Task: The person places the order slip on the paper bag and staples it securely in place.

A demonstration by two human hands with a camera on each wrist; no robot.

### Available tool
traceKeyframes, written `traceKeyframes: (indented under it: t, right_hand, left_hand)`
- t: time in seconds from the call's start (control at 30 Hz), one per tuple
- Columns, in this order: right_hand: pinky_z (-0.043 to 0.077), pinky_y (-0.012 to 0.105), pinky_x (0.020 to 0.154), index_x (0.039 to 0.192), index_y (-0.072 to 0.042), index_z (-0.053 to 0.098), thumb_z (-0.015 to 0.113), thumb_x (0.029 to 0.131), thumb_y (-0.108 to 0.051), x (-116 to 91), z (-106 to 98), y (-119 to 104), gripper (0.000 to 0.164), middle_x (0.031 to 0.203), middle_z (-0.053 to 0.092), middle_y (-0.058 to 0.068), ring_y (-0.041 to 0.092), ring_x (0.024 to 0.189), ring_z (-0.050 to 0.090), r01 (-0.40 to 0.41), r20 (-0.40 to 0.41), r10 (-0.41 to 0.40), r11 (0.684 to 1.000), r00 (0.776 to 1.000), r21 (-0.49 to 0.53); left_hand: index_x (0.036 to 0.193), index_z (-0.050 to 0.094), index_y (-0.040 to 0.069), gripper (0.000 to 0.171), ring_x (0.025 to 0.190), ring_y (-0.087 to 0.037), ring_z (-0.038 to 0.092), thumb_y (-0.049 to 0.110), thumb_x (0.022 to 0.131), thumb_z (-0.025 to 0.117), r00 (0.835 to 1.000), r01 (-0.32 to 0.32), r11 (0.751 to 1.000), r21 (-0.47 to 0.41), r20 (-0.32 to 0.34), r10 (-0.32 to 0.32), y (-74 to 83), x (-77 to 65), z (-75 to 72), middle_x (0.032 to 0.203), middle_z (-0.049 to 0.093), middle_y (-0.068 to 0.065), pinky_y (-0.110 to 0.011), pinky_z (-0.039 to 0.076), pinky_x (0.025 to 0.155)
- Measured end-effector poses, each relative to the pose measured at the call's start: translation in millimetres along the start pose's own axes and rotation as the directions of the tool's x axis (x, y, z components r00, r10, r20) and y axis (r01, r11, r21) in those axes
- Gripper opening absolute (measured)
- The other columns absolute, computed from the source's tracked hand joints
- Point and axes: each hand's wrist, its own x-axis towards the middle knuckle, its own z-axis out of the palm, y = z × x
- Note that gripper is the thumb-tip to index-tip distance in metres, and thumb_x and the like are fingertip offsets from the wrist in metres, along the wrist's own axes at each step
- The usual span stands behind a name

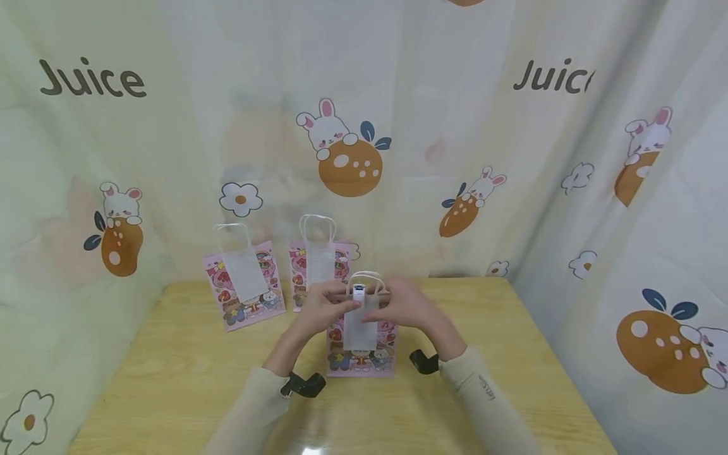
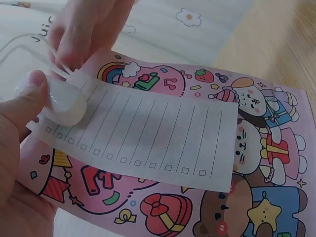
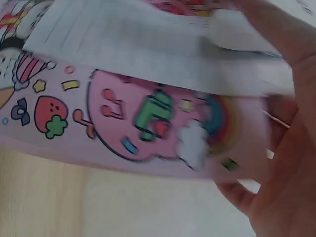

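A pink gift bag (image 1: 361, 363) with cartoon animals stands upright near the table's middle, its white handles (image 1: 366, 275) looping above. A white paper slip (image 2: 163, 133) with ruled lines and small boxes lies over its front. At the slip's top edge my left hand (image 1: 323, 311) holds a small white mini stapler (image 2: 69, 103), thumb on top, other fingers partly hidden behind the bag. My right hand (image 1: 405, 304) grips the bag's upper right edge, thumb in front by the slip, fingers behind it in the right wrist view.
Two similar pink bags, the left bag (image 1: 232, 316) and the middle bag (image 1: 298, 265), stand at the back, each with a white slip and handles. Behind the wooden table (image 1: 216, 385) hangs a printed curtain (image 1: 421, 82), which also closes off both sides.
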Motion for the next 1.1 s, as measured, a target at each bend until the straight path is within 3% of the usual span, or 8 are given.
traceKeyframes:
  t: [0.07, 0.2, 0.33, 0.5, 0.67, 0.83, 0.93, 1.1]
  right_hand:
    - [0.045, 0.029, 0.056, 0.094, -0.020, 0.071, 0.084, 0.074, -0.041, 6.6, 6.0, 2.6, 0.033, 0.074, 0.062, -0.008, 0.010, 0.063, 0.052, 0.017, 0.090, -0.018, 1.000, 0.996, 0.015]
    - [0.044, 0.024, 0.055, 0.105, -0.021, 0.070, 0.078, 0.081, -0.042, 11.3, 16.7, 6.8, 0.033, 0.077, 0.062, -0.013, 0.004, 0.060, 0.050, 0.127, 0.101, -0.117, 0.987, 0.988, -0.099]
    - [0.043, 0.023, 0.052, 0.112, -0.016, 0.067, 0.074, 0.086, -0.038, 11.0, 25.4, 9.2, 0.035, 0.073, 0.059, -0.010, 0.004, 0.057, 0.047, 0.236, 0.062, -0.228, 0.947, 0.972, -0.217]
    - [0.037, 0.022, 0.046, 0.104, -0.011, 0.067, 0.071, 0.085, -0.036, 7.7, 34.5, 8.8, 0.032, 0.065, 0.051, -0.009, 0.005, 0.052, 0.043, 0.293, -0.034, -0.318, 0.905, 0.947, -0.307]
    - [0.036, 0.021, 0.043, 0.096, -0.009, 0.066, 0.072, 0.082, -0.035, 8.3, 39.4, 8.4, 0.030, 0.063, 0.051, -0.008, 0.005, 0.049, 0.042, 0.291, -0.152, -0.353, 0.901, 0.923, -0.323]
    - [0.037, 0.021, 0.042, 0.090, -0.009, 0.065, 0.075, 0.078, -0.032, 17.6, 42.3, 12.7, 0.027, 0.061, 0.051, -0.008, 0.005, 0.049, 0.043, 0.301, -0.204, -0.377, 0.897, 0.904, -0.325]
    - [0.036, 0.021, 0.043, 0.096, -0.008, 0.067, 0.075, 0.078, -0.034, 23.8, 43.6, 13.7, 0.032, 0.060, 0.050, -0.008, 0.005, 0.049, 0.042, 0.291, -0.183, -0.353, 0.909, 0.918, -0.297]
    - [0.038, 0.021, 0.044, 0.098, -0.012, 0.066, 0.076, 0.082, -0.038, 27.0, 39.3, 13.2, 0.033, 0.060, 0.050, -0.008, 0.005, 0.049, 0.044, 0.187, -0.008, -0.191, 0.970, 0.982, -0.154]
  left_hand:
    - [0.102, 0.070, -0.009, 0.020, 0.092, -0.028, 0.068, -0.004, 0.083, 0.073, 1.000, -0.010, 1.000, -0.003, 0.016, 0.010, -2.2, -0.7, 1.5, 0.100, 0.067, -0.019, -0.035, 0.056, 0.077]
    - [0.105, 0.069, -0.010, 0.023, 0.093, -0.030, 0.068, -0.007, 0.083, 0.073, 1.000, -0.008, 1.000, -0.022, 0.000, 0.008, -5.9, -2.6, 4.7, 0.103, 0.067, -0.020, -0.034, 0.056, 0.077]
    - [0.107, 0.068, -0.011, 0.024, 0.094, -0.032, 0.068, -0.007, 0.084, 0.071, 1.000, -0.010, 1.000, -0.023, -0.020, 0.009, -6.6, -3.2, 7.5, 0.106, 0.067, -0.022, -0.033, 0.056, 0.076]
    - [0.109, 0.067, -0.011, 0.025, 0.093, -0.033, 0.069, -0.004, 0.085, 0.071, 0.999, -0.042, 0.998, 0.047, -0.031, 0.044, -5.1, -3.6, 9.0, 0.106, 0.067, -0.022, -0.031, 0.056, 0.075]
    - [0.108, 0.069, -0.009, 0.026, 0.089, -0.030, 0.070, -0.004, 0.083, 0.073, 0.997, -0.063, 0.994, 0.090, -0.030, 0.066, -4.6, 0.3, 6.8, 0.104, 0.069, -0.019, -0.031, 0.057, 0.072]
    - [0.108, 0.069, -0.008, 0.025, 0.085, -0.025, 0.070, -0.004, 0.083, 0.073, 0.995, -0.084, 0.991, 0.106, -0.036, 0.088, -5.2, 7.1, 2.6, 0.102, 0.070, -0.018, -0.030, 0.057, 0.067]
    - [0.105, 0.070, -0.008, 0.022, 0.082, -0.021, 0.070, -0.005, 0.083, 0.073, 0.994, -0.089, 0.989, 0.118, -0.052, 0.095, -6.7, 7.2, -0.4, 0.097, 0.070, -0.016, -0.030, 0.057, 0.064]
    - [0.106, 0.072, -0.003, 0.021, 0.082, -0.019, 0.070, 0.003, 0.086, 0.073, 0.997, 0.030, 0.995, 0.091, -0.073, -0.024, -23.9, 3.6, -2.8, 0.099, 0.071, -0.013, -0.029, 0.057, 0.066]
